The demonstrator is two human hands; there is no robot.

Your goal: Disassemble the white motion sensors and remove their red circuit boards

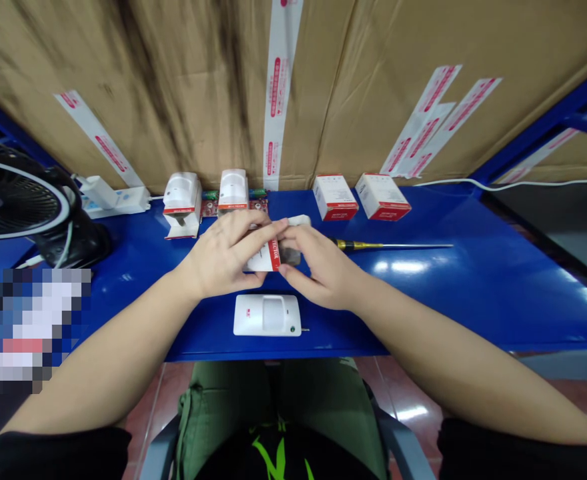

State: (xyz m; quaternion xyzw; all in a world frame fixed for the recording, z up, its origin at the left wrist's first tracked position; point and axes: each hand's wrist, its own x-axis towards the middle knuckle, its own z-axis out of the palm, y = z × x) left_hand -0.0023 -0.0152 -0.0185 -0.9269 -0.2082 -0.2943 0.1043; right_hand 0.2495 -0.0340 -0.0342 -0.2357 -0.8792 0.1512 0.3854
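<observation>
Both my hands meet over the blue table, holding a small white-and-red carton (263, 258) printed with the word DETECTOR. My left hand (226, 253) grips it from above, and my right hand (318, 267) pinches its other end. A grey part shows at the carton's open end, partly hidden by my fingers, and a white flap sticks out above it. Just below my hands lies a white motion detector (267, 315), not touched by either hand.
On the blue table (448, 293) stand two white detectors (182, 197) and two white-and-red cartons (335, 197), near green circuit boards (234, 207). A yellow-handled screwdriver (373, 245) lies right of my hands. A black fan (13, 200) and a power strip (116, 200) stand at left.
</observation>
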